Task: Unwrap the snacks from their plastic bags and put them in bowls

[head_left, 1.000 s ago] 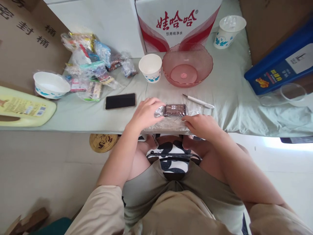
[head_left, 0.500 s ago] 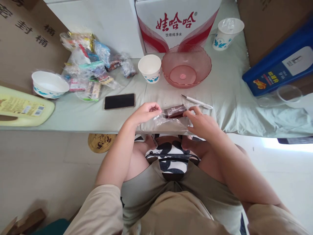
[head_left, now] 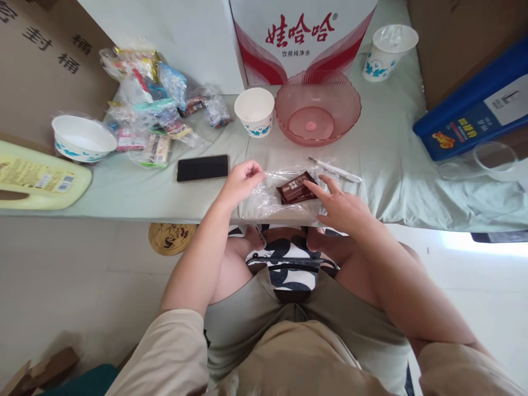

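Observation:
A brown snack packet (head_left: 293, 188) with light lettering lies on crinkled clear plastic wrap (head_left: 270, 204) near the table's front edge. There seems to be a second brown piece beneath or beside it. At the wrap's left edge, my left hand (head_left: 244, 181) is closed in a pinch, its fingertips on the film. My right hand (head_left: 344, 204) has its fingers spread, the index fingertip resting on the packet's right side and the lower fingers over the wrap. Just behind lies a white pen (head_left: 336, 170).
A black phone (head_left: 202, 168) lies left of my left hand. Behind stand a paper cup (head_left: 256, 113), a pink bowl (head_left: 317, 110) and another cup (head_left: 390, 52). Wrapped snacks (head_left: 142, 104) pile at left beside a paper bowl (head_left: 83, 138). Bottles and boxes flank the table.
The brown packet now lies flat with its lettering showing and the wrap spread around it. My left hand has moved slightly up and left; my right fingers have stretched out over the packet.

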`<state>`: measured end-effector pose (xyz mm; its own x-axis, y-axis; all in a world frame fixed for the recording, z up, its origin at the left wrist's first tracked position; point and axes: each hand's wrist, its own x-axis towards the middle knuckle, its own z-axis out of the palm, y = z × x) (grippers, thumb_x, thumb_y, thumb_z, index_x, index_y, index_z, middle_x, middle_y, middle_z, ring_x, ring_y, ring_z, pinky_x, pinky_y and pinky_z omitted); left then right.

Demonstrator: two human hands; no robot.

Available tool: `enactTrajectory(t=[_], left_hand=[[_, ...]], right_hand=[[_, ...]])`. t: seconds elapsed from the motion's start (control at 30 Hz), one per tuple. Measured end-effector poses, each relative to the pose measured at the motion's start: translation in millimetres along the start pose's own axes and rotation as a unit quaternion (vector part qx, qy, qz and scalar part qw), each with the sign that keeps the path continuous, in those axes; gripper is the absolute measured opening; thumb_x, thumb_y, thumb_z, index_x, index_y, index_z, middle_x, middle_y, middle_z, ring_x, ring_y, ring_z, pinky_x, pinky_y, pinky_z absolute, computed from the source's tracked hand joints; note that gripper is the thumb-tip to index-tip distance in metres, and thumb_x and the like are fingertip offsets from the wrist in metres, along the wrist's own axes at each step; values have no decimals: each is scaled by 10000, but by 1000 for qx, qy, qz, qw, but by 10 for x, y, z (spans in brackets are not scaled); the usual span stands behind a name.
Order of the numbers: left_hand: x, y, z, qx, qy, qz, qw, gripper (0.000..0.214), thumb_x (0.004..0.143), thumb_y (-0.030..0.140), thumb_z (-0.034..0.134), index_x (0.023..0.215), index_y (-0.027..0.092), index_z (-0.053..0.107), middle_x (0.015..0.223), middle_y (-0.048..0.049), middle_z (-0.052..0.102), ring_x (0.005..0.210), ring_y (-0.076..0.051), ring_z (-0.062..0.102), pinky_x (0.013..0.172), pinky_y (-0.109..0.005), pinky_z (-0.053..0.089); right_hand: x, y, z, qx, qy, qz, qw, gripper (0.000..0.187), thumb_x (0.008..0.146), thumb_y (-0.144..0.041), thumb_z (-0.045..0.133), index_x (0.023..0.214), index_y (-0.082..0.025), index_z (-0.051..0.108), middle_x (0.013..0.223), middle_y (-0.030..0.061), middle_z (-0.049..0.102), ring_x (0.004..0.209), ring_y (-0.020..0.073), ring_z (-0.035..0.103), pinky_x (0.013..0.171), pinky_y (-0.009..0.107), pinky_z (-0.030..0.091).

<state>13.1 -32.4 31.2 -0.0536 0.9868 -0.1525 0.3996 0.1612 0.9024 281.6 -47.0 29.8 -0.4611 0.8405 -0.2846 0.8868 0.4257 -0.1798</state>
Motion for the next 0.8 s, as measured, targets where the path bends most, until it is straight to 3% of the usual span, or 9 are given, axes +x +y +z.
enactTrajectory(t=[0.1, 0.17, 0.3, 0.37, 0.57, 0.63, 0.73, 0.8], left_hand=[[97, 18, -8, -95, 65, -88, 989, 119, 839, 204, 593, 750, 212, 514, 732, -8, 625, 621, -122, 581, 546, -232, 419], [123, 31, -18, -118, 73, -129, 982, 133, 863, 270, 616, 783, 216, 526, 742, -10, 621, 595, -123, 585, 520, -229, 411], [87, 36, -65, -67, -4, -157, 985, 251, 754, 347, 784, 796, 195, 588, 689, -5, 620, 530, -116, 559, 475, -219, 383], [80, 16, -102, -17, -9, -143, 990, 251, 706, 304, 813, 737, 173, 601, 636, -2, 614, 478, -94, 499, 446, -211, 343], [264, -113, -239, -16, 120, -100, 988, 125, 770, 225, 693, 710, 159, 605, 617, 6, 630, 440, -68, 429, 434, -201, 318], [310, -126, -267, 4, 198, -72, 978, 87, 808, 215, 646, 745, 167, 610, 651, 5, 638, 480, -75, 472, 475, -203, 370], [228, -56, -234, 90, 312, 32, 945, 56, 829, 212, 637, 876, 183, 644, 799, -9, 687, 627, -92, 577, 605, -211, 461], [64, 38, -152, 155, 263, 105, 946, 124, 844, 237, 644, 958, 194, 667, 874, -19, 711, 730, -114, 628, 712, -237, 500]], right_hand=[[5, 3, 9, 8, -4, 2, 1000, 951, 768, -268, 689, 1589, -447, 244, 1678, 124, 256, 766, 235, 693, 568, 357, 495], [4, -13, -7, 3, -11, 5, 1000, 948, 771, -271, 685, 1594, -436, 245, 1679, 132, 250, 770, 243, 699, 565, 361, 500], [-12, -77, -96, -19, -50, 32, 998, 938, 806, -287, 647, 1612, -431, 189, 1705, 101, 185, 874, 284, 719, 607, 377, 536], [-22, -104, -146, -23, -76, 43, 996, 915, 830, -300, 619, 1614, -442, 169, 1719, 71, 135, 938, 302, 718, 644, 391, 556], [-19, -107, -191, -12, -111, 50, 992, 899, 839, -342, 603, 1616, -438, 161, 1727, 73, 62, 1016, 342, 711, 712, 440, 576], [-14, -104, -183, -9, -107, 48, 993, 908, 831, -338, 598, 1617, -435, 154, 1728, 78, 55, 1015, 349, 711, 710, 446, 574], [-32, -115, -182, -14, -106, 49, 993, 917, 821, -318, 592, 1621, -426, 154, 1727, 81, 56, 987, 349, 714, 687, 446, 568], [-62, -118, -187, -15, -98, 48, 994, 905, 824, -320, 592, 1619, -424, 172, 1722, 85, 94, 940, 333, 719, 666, 441, 561]])
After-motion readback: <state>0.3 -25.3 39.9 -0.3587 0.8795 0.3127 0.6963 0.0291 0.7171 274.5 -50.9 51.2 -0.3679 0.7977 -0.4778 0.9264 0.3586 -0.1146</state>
